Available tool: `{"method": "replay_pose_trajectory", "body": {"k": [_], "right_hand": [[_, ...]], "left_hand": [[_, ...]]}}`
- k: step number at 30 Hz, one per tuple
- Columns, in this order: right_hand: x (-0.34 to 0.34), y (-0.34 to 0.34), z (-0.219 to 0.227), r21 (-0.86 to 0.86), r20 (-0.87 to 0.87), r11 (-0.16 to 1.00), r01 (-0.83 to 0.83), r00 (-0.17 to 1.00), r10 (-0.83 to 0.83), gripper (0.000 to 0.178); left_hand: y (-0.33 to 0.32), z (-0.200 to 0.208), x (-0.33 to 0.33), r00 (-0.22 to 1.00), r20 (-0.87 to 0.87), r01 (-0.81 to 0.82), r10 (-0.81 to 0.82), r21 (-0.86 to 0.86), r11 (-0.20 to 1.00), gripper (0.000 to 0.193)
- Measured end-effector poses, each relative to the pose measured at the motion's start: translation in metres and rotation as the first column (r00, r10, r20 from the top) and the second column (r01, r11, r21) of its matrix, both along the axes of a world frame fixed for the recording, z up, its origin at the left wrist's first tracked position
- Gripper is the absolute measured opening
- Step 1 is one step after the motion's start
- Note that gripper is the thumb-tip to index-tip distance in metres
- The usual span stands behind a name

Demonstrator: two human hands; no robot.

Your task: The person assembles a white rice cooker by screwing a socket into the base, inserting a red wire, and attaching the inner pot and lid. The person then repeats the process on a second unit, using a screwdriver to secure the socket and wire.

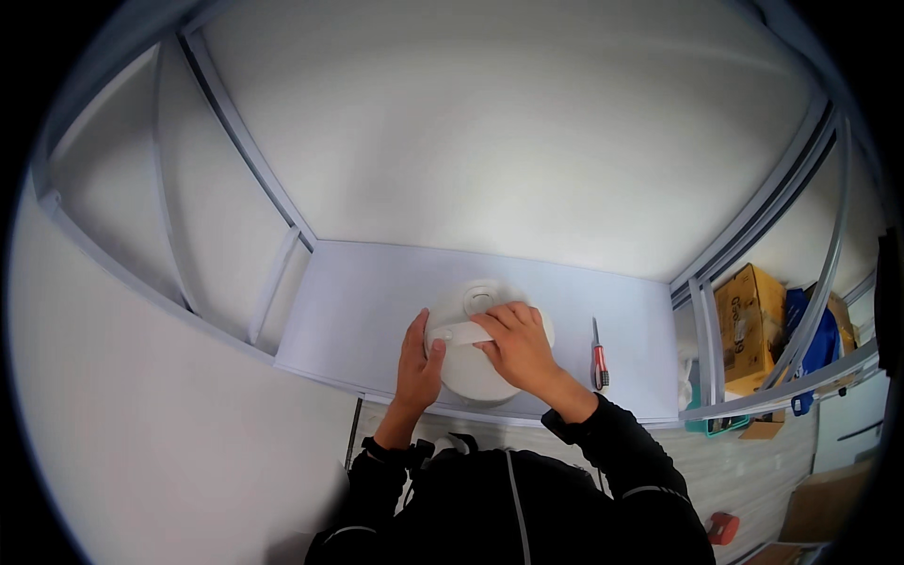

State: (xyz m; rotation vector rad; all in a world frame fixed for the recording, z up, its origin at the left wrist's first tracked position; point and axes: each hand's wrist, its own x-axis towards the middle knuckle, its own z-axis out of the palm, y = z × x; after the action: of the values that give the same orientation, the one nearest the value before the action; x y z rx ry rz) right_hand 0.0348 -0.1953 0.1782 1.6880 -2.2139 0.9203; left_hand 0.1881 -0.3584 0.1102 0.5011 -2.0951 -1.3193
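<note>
A round white appliance [480, 379], which looks like a rice cooker, stands on the pale work surface in front of me. Across its top runs a white carrying handle [461, 333], and behind that sits a round vent piece [480, 298]. My right hand [516, 347] is closed over the handle's right part, fingers over the far side and thumb toward me. At the appliance's left edge is my left hand [419, 365], fingers stretched out and thumb apart, touching the side near the handle's left end. To the right lies a screwdriver [600, 358] with a red and black grip.
Grey metal frame posts [250, 151] rise on both sides of the work surface [348, 292], with a pale wall behind. Past the right frame are a cardboard box [747, 315], a blue bag [817, 344] and a teal bin [725, 426]. A red object [723, 528] lies lower right.
</note>
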Motion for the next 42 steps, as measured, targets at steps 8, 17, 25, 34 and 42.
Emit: {"method": "replay_pose_trajectory", "body": {"k": [8, 17, 25, 34, 42], "right_hand": [[0.003, -0.004, 0.011, 0.106, 0.010, 0.994, 0.028, 1.000, -0.029, 0.049], [0.008, -0.010, 0.011, 0.139, -0.068, 0.987, 0.074, 0.996, -0.066, 0.047], [0.008, -0.011, 0.011, 0.132, -0.097, 0.988, 0.084, 0.993, -0.072, 0.046], [0.025, -0.025, 0.032, 0.051, -0.124, 0.997, 0.064, 0.991, -0.057, 0.046], [0.024, -0.047, 0.012, 0.203, -0.061, 0.946, 0.253, 0.967, -0.246, 0.053]], "left_hand": [[0.002, 0.001, -0.004, 0.994, -0.083, 0.079, -0.064, 0.189, 0.979, 0.067], [-0.006, 0.002, 0.003, 0.989, -0.043, 0.146, -0.144, 0.070, 0.987, 0.068], [-0.002, 0.000, 0.000, 0.991, -0.046, 0.128, -0.124, 0.102, 0.986, 0.066], [-0.002, -0.012, 0.000, 0.982, -0.157, 0.122, -0.108, 0.081, 0.989, 0.066], [-0.008, -0.004, 0.015, 0.982, -0.046, 0.180, -0.184, -0.076, 0.981, 0.093]]}}
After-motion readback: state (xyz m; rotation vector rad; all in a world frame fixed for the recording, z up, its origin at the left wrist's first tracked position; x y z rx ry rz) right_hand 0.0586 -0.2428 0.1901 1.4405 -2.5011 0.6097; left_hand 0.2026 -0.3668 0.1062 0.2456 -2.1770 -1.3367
